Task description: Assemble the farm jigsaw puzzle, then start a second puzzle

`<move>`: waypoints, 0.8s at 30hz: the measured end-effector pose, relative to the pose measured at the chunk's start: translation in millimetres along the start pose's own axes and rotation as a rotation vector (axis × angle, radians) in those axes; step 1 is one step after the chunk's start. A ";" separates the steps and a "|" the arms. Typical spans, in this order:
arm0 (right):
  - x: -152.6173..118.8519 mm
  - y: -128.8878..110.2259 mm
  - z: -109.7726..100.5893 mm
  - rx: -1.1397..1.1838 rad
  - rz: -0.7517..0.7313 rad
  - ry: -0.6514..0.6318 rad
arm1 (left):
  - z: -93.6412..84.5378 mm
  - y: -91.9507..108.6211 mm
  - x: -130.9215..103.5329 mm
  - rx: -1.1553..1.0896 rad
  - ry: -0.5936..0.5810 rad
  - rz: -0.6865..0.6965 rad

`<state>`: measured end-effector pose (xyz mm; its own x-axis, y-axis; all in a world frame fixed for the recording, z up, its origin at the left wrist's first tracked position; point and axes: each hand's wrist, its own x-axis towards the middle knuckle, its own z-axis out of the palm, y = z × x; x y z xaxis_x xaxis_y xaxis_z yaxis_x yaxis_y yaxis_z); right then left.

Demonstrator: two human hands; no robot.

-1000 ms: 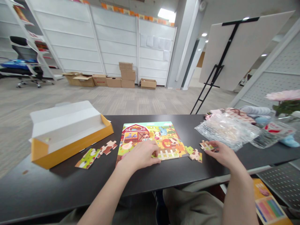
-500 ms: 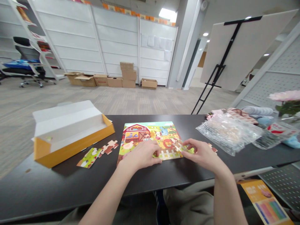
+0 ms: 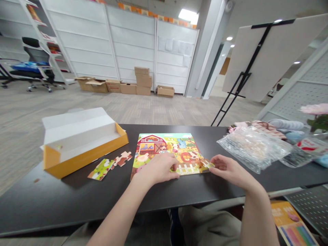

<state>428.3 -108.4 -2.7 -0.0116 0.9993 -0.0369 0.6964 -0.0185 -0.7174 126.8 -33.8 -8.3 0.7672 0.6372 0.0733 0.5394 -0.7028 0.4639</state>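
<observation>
A farm-themed jigsaw puzzle (image 3: 183, 145) lies flat on the dark table, showing a red barn, a lion, a cow and a white fence. Over its lower middle, my left hand (image 3: 161, 167) rests with curled fingers on the picture and its thumb by the near edge. My right hand (image 3: 228, 169) pinches a puzzle piece (image 3: 207, 164) with fence on it, at the lower right corner of the picture; whether that piece sits flush I cannot tell. To the left lie a green puzzle section (image 3: 100, 169) and brown-and-white puzzle pieces (image 3: 123, 159).
An open yellow box (image 3: 87, 159) with a white inside stands at the left. Clear plastic bags (image 3: 253, 147), folded cloths (image 3: 269, 128) and a pink flower (image 3: 314, 109) are at the right. Below the table's right end is a yellow package (image 3: 292, 218).
My right hand has moved slightly right and down with the fence piece, which now lies lower at the puzzle's corner. My left hand stays on the puzzle. The camera view has shifted a little.
</observation>
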 end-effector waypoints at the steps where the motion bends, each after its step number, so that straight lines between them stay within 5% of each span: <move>1: 0.8 4.2 -2.1 -0.045 0.010 0.045 | -0.1 0.2 0.0 -0.001 -0.001 -0.004; 6: 4.4 10.2 -2.7 -0.270 0.039 0.216 | 1.3 -1.1 -0.3 -0.004 0.010 0.003; 14: 4.9 -4.1 12.0 -0.492 0.008 0.130 | 2.3 -2.5 1.3 0.005 0.015 0.003; 24: 12.2 -1.1 18.5 -0.431 0.056 0.108 | 2.4 -2.4 -0.3 0.003 0.010 0.000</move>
<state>414.1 -96.8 -15.2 0.0940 0.9953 0.0218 0.9295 -0.0799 -0.3602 126.1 -33.1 -11.5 0.7641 0.6399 0.0820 0.5402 -0.7041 0.4609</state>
